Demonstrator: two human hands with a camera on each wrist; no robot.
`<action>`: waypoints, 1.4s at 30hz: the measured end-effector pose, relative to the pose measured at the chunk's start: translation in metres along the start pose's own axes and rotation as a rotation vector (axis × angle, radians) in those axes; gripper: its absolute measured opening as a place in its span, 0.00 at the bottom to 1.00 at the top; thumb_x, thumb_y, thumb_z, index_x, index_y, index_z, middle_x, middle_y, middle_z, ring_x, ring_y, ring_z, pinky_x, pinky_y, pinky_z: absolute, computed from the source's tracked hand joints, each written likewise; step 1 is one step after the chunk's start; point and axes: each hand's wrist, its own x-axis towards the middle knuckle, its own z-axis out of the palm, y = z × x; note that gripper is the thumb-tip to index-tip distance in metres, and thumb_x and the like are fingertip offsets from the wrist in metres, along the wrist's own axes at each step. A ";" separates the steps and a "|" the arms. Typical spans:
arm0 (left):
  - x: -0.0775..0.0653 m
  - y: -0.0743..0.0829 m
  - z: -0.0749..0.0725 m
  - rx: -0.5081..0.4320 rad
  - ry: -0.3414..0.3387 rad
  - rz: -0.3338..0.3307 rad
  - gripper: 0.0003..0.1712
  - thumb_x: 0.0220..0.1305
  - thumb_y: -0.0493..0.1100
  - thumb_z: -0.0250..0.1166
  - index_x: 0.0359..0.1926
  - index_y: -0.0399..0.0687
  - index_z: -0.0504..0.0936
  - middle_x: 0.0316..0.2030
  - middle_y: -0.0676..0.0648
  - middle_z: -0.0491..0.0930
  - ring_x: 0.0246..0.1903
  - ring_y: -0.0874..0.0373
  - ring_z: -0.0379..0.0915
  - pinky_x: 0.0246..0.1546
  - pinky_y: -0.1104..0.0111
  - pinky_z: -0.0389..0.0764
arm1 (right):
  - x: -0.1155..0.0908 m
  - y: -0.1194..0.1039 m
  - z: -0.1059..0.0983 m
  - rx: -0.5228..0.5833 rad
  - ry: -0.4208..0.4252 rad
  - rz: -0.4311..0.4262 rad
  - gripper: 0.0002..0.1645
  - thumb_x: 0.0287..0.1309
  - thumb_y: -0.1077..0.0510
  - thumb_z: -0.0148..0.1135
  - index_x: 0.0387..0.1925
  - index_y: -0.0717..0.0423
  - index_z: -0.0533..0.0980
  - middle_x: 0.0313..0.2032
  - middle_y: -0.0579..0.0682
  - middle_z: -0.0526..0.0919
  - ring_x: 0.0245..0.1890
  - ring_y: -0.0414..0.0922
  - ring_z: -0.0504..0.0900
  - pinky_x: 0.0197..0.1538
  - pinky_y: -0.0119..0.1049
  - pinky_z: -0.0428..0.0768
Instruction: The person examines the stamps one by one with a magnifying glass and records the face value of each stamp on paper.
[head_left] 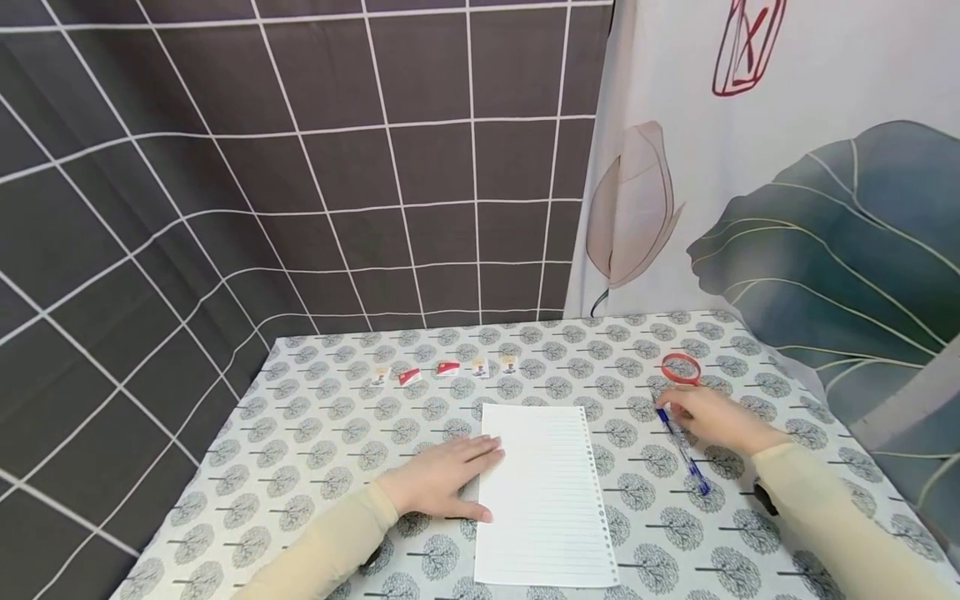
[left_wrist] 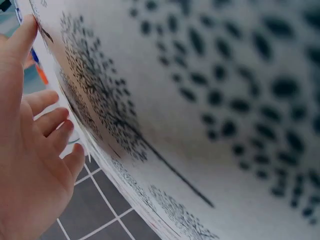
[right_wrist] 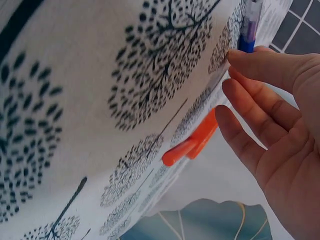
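A white lined sheet of paper [head_left: 540, 496] with punched holes along its right edge lies in front of me. My left hand [head_left: 447, 477] rests on its left edge, fingers extended; the left wrist view shows this hand [left_wrist: 37, 135] from the palm side. To the right, a clear pen [head_left: 684, 454] with blue ends slants on the cloth. My right hand [head_left: 708, 414] pinches its far blue end between thumb and index finger, and the right wrist view shows the pen [right_wrist: 248, 37] at those fingertips. Just beyond that hand lies a red-rimmed magnifying glass [head_left: 680, 381], its handle partly hidden.
Several small picture cards stand in a row toward the back, among them a red one [head_left: 408, 377] and a pale one [head_left: 509, 365]. A tree-patterned cloth [head_left: 315, 458] covers the table. Behind it hang a dark grid curtain [head_left: 337, 167] and a leaf-print curtain [head_left: 825, 233].
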 end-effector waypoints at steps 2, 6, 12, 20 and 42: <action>0.000 0.002 -0.001 -0.010 -0.020 -0.007 0.53 0.64 0.76 0.55 0.78 0.48 0.60 0.78 0.47 0.54 0.76 0.53 0.51 0.76 0.58 0.54 | 0.002 0.000 0.002 -0.014 0.005 -0.019 0.18 0.58 0.71 0.64 0.48 0.55 0.81 0.31 0.40 0.81 0.29 0.34 0.77 0.36 0.37 0.83; 0.001 0.003 -0.001 -0.017 -0.035 -0.018 0.52 0.64 0.75 0.56 0.78 0.48 0.60 0.77 0.47 0.55 0.75 0.54 0.52 0.75 0.61 0.55 | 0.005 -0.002 0.004 -0.032 0.019 -0.060 0.18 0.57 0.72 0.64 0.47 0.55 0.82 0.33 0.44 0.83 0.31 0.37 0.80 0.37 0.40 0.84; 0.002 0.006 -0.002 -0.036 -0.043 -0.035 0.52 0.65 0.76 0.55 0.78 0.50 0.59 0.78 0.48 0.54 0.75 0.54 0.52 0.75 0.62 0.56 | 0.009 -0.005 0.003 -0.046 0.018 -0.060 0.17 0.57 0.72 0.64 0.46 0.55 0.83 0.38 0.48 0.85 0.28 0.35 0.77 0.35 0.37 0.82; 0.013 0.009 -0.002 -0.039 -0.047 -0.060 0.53 0.65 0.76 0.54 0.79 0.50 0.57 0.78 0.47 0.52 0.75 0.52 0.52 0.74 0.60 0.57 | 0.013 -0.005 0.000 -0.068 0.026 -0.070 0.11 0.56 0.70 0.68 0.41 0.57 0.82 0.38 0.49 0.85 0.37 0.47 0.85 0.43 0.46 0.86; 0.022 0.011 0.002 -0.009 -0.017 -0.044 0.52 0.66 0.75 0.53 0.78 0.47 0.58 0.78 0.44 0.53 0.75 0.52 0.52 0.75 0.61 0.56 | 0.016 -0.006 -0.005 0.004 -0.022 0.019 0.06 0.64 0.60 0.66 0.32 0.51 0.76 0.27 0.38 0.75 0.24 0.34 0.71 0.29 0.33 0.75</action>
